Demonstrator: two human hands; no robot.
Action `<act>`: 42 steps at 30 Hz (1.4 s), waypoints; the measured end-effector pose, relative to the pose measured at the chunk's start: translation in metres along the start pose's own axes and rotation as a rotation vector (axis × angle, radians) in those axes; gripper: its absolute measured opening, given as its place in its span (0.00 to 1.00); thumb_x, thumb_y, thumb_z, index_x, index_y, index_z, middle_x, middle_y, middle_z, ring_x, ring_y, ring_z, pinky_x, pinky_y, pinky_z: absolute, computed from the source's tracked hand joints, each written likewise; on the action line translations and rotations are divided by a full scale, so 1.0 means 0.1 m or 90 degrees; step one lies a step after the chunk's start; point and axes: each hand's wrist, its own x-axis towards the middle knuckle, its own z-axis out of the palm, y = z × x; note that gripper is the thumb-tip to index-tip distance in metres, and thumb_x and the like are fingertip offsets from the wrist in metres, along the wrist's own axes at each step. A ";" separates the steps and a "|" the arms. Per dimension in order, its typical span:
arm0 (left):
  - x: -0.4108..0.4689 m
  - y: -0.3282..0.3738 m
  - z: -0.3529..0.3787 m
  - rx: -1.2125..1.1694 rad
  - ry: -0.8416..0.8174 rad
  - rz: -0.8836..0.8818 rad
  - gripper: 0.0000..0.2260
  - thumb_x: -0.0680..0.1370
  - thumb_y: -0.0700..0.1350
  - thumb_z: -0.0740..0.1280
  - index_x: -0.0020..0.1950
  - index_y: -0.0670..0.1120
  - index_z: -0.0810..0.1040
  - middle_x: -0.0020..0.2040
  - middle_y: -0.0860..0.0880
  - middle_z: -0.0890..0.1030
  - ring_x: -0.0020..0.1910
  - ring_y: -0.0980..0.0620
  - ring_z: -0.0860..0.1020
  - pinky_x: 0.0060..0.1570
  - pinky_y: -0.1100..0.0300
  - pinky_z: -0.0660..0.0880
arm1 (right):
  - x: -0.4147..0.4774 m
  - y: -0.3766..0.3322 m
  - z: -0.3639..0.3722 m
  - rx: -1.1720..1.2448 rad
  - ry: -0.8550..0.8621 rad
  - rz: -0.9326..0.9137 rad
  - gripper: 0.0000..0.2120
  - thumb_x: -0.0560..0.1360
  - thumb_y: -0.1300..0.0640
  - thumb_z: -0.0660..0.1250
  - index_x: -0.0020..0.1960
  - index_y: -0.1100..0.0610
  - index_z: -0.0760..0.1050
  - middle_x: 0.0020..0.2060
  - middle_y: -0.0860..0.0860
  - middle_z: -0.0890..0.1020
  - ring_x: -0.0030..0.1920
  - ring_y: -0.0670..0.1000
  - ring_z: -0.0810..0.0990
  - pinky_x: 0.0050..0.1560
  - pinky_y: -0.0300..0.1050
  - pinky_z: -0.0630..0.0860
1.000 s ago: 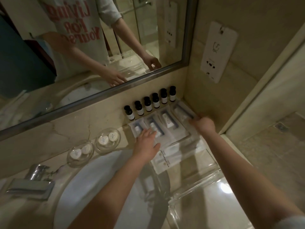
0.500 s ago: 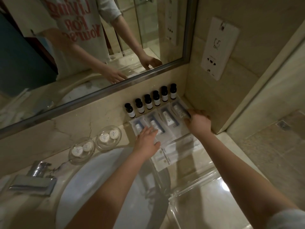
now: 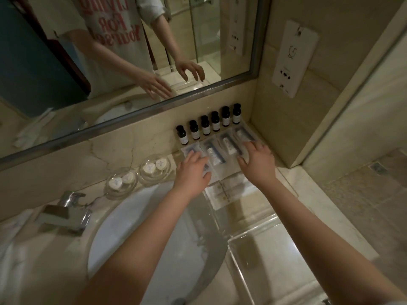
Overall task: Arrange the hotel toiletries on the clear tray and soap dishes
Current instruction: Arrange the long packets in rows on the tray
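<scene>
The left hand [image 3: 193, 170] and right hand [image 3: 257, 164] lay flat, fingers straight, pressing the packets [image 3: 214, 154] on the tray [image 3: 285, 180]. Bottles [image 3: 207, 127] stood just beyond; soap dishes [image 3: 154, 167] sat left of them.

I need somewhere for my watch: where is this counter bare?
Bare beige marble counter lies right of the clear plastic tray, toward the side wall, plus a narrow strip between the chrome tap and the round glass soap dishes. Crowded at the back: six dark bottles, sealed white packets, left hand, right hand.
</scene>
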 end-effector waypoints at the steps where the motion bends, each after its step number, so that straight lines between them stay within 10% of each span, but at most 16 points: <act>1: -0.08 -0.02 -0.03 -0.010 0.016 -0.003 0.23 0.78 0.49 0.60 0.73 0.48 0.63 0.77 0.47 0.58 0.77 0.48 0.51 0.74 0.47 0.54 | -0.08 -0.06 -0.01 0.009 0.000 -0.015 0.23 0.75 0.51 0.63 0.68 0.56 0.68 0.65 0.57 0.73 0.65 0.60 0.69 0.61 0.55 0.69; 17: -2.00 -1.14 -0.12 -0.080 0.144 -0.175 0.21 0.77 0.48 0.64 0.68 0.44 0.71 0.71 0.44 0.69 0.72 0.45 0.63 0.70 0.53 0.59 | -1.47 -1.45 0.43 0.079 -0.144 -0.264 0.21 0.72 0.54 0.67 0.64 0.57 0.73 0.60 0.57 0.78 0.61 0.60 0.74 0.59 0.54 0.73; 37: -4.65 -2.98 0.37 -0.240 0.213 -0.758 0.21 0.76 0.48 0.65 0.68 0.44 0.70 0.66 0.41 0.72 0.62 0.41 0.73 0.61 0.50 0.72 | -3.25 -3.57 1.74 -0.126 -0.488 -0.669 0.20 0.75 0.53 0.60 0.66 0.56 0.68 0.63 0.56 0.73 0.60 0.59 0.71 0.57 0.52 0.69; 42: -5.11 -3.22 0.43 -0.218 0.209 -0.875 0.13 0.75 0.49 0.62 0.54 0.42 0.76 0.55 0.41 0.77 0.51 0.43 0.77 0.49 0.55 0.74 | -3.67 -3.95 2.01 -0.146 -0.579 -0.662 0.27 0.75 0.54 0.62 0.72 0.57 0.59 0.66 0.57 0.70 0.64 0.59 0.70 0.59 0.53 0.68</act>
